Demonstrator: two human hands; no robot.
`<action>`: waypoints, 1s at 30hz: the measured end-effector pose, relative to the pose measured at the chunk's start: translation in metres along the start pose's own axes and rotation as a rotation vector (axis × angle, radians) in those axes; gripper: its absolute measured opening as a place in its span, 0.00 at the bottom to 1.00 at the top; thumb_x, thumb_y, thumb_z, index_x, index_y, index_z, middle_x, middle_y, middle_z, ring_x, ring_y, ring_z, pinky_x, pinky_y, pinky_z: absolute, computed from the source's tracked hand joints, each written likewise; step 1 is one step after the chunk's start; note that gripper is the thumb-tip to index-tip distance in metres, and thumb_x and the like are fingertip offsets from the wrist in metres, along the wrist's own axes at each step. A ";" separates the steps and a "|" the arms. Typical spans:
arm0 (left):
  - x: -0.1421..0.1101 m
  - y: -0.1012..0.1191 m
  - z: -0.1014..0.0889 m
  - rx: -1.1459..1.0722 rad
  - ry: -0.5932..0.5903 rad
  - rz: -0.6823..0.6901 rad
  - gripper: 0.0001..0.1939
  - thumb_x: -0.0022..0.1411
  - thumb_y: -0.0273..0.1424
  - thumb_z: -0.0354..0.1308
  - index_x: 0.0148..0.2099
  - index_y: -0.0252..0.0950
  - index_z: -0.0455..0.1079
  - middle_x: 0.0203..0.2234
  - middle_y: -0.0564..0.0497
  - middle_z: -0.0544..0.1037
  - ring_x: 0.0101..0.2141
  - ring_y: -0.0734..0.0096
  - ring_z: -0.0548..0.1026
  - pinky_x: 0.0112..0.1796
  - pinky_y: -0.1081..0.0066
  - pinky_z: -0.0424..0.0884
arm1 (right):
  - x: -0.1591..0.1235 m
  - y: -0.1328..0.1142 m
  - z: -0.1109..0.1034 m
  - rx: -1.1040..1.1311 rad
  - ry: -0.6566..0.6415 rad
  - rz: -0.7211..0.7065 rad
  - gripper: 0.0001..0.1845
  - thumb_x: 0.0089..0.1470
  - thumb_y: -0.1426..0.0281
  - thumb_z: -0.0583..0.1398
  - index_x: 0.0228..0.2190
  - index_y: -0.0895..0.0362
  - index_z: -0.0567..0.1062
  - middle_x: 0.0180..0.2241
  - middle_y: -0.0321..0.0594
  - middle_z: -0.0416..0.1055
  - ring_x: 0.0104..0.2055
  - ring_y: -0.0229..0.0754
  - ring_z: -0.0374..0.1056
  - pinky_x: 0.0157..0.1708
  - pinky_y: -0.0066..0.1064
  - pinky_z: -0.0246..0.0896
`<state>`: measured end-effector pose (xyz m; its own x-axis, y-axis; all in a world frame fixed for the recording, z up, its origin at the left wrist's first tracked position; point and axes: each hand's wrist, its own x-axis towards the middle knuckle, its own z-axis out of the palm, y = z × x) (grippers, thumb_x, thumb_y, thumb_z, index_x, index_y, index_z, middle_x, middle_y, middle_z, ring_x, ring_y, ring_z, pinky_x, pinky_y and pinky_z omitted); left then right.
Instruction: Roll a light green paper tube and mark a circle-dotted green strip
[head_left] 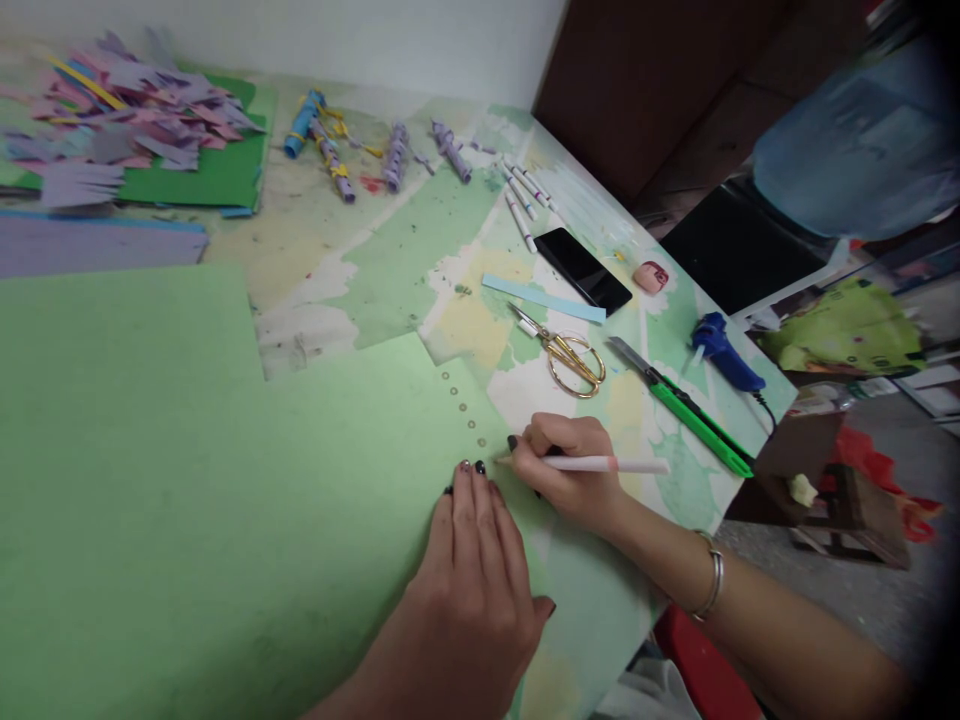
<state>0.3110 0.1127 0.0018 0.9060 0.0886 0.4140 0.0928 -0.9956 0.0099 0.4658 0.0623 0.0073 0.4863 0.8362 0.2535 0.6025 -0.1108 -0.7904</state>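
Note:
A large sheet of light green paper (pixel 172 450) covers the left and front of the table. My left hand (pixel 480 575) lies flat on it near its right edge, fingers stretched out. My right hand (pixel 566 465) grips a slim white marker (pixel 637 466) with an orange band. The marker's tip points at the paper just beyond my left fingertips. Several small ring-shaped marks (pixel 463 407) run in a slanting row along the paper's edge, up to near the tip. Gold-handled scissors (pixel 574 365) lie beyond my right hand, and a green utility knife (pixel 697 425) lies to its right.
Farther back are a light blue paper strip (pixel 544 298), a black phone (pixel 585 270), several white markers (pixel 521 220) and rolled paper tubes (pixel 396 157). A blue glue gun (pixel 726 352) sits at the right edge. Paper scraps (pixel 142 110) heap at the back left.

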 end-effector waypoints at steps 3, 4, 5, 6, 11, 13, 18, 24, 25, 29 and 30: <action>0.001 0.000 0.000 0.000 -0.003 -0.002 0.35 0.53 0.45 0.54 0.46 0.12 0.68 0.45 0.22 0.70 0.49 0.36 0.67 0.46 0.53 0.65 | 0.000 -0.001 0.000 0.002 -0.007 -0.003 0.19 0.47 0.77 0.56 0.15 0.56 0.50 0.14 0.27 0.45 0.17 0.29 0.42 0.17 0.25 0.40; 0.001 0.000 -0.001 0.000 -0.004 -0.002 0.35 0.53 0.45 0.54 0.46 0.12 0.68 0.45 0.22 0.70 0.49 0.36 0.67 0.46 0.53 0.65 | 0.000 -0.001 0.000 0.003 -0.015 0.006 0.19 0.47 0.76 0.56 0.15 0.56 0.50 0.14 0.27 0.46 0.17 0.29 0.43 0.17 0.25 0.41; 0.001 0.000 -0.001 0.001 -0.005 -0.001 0.35 0.53 0.45 0.54 0.46 0.12 0.68 0.45 0.22 0.70 0.49 0.36 0.67 0.46 0.53 0.65 | 0.000 -0.002 0.000 0.003 -0.020 0.016 0.19 0.48 0.75 0.56 0.15 0.56 0.51 0.13 0.27 0.46 0.17 0.29 0.44 0.16 0.25 0.41; 0.001 0.000 -0.001 0.003 -0.004 -0.001 0.35 0.53 0.45 0.54 0.46 0.12 0.68 0.45 0.22 0.70 0.49 0.37 0.67 0.46 0.53 0.65 | 0.000 -0.002 0.000 0.002 -0.024 0.026 0.19 0.48 0.74 0.57 0.15 0.56 0.52 0.13 0.27 0.47 0.17 0.29 0.44 0.16 0.25 0.42; -0.001 0.001 0.000 0.013 -0.010 -0.006 0.34 0.54 0.46 0.54 0.47 0.15 0.69 0.45 0.25 0.71 0.50 0.38 0.67 0.47 0.53 0.64 | 0.000 -0.003 0.000 0.000 -0.016 0.044 0.18 0.49 0.73 0.56 0.16 0.56 0.53 0.13 0.27 0.49 0.17 0.29 0.45 0.16 0.24 0.42; -0.002 0.001 0.000 0.011 -0.008 -0.005 0.34 0.54 0.46 0.53 0.47 0.14 0.68 0.45 0.24 0.71 0.50 0.38 0.66 0.47 0.53 0.64 | 0.000 -0.002 0.001 -0.001 -0.008 0.031 0.18 0.49 0.74 0.56 0.16 0.56 0.51 0.14 0.27 0.47 0.17 0.29 0.44 0.17 0.25 0.41; -0.001 0.000 0.000 0.001 -0.010 -0.007 0.35 0.54 0.45 0.54 0.47 0.13 0.68 0.45 0.23 0.70 0.50 0.37 0.66 0.47 0.52 0.64 | 0.000 0.000 0.000 -0.028 -0.003 -0.014 0.19 0.46 0.78 0.55 0.16 0.56 0.49 0.15 0.27 0.44 0.18 0.29 0.40 0.17 0.25 0.39; 0.000 0.000 -0.001 0.006 -0.016 -0.003 0.34 0.54 0.45 0.53 0.47 0.14 0.68 0.45 0.25 0.71 0.50 0.37 0.67 0.47 0.53 0.64 | 0.000 -0.002 0.000 0.001 -0.015 0.019 0.19 0.48 0.75 0.57 0.15 0.56 0.52 0.13 0.27 0.47 0.17 0.29 0.44 0.16 0.24 0.41; -0.001 0.000 -0.001 0.008 -0.012 -0.002 0.34 0.54 0.46 0.53 0.47 0.15 0.69 0.45 0.25 0.71 0.50 0.38 0.67 0.47 0.53 0.64 | 0.000 -0.003 0.000 0.004 -0.017 0.025 0.18 0.49 0.74 0.57 0.15 0.56 0.53 0.13 0.26 0.47 0.16 0.29 0.44 0.16 0.24 0.41; -0.001 0.000 0.000 0.008 -0.006 -0.005 0.34 0.54 0.46 0.53 0.47 0.14 0.69 0.45 0.25 0.71 0.50 0.38 0.66 0.47 0.53 0.64 | 0.001 -0.003 0.000 0.000 -0.016 0.033 0.18 0.50 0.74 0.57 0.16 0.56 0.53 0.13 0.26 0.47 0.17 0.28 0.45 0.16 0.24 0.42; -0.001 0.000 0.000 0.006 -0.006 -0.005 0.35 0.54 0.46 0.53 0.47 0.14 0.68 0.45 0.24 0.71 0.50 0.37 0.66 0.47 0.53 0.64 | 0.001 -0.003 0.000 -0.002 -0.012 0.027 0.18 0.49 0.75 0.57 0.16 0.56 0.52 0.14 0.27 0.47 0.17 0.28 0.44 0.17 0.24 0.41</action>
<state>0.3098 0.1129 0.0012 0.9078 0.0938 0.4088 0.1000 -0.9950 0.0063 0.4645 0.0636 0.0100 0.4947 0.8392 0.2258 0.5908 -0.1342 -0.7956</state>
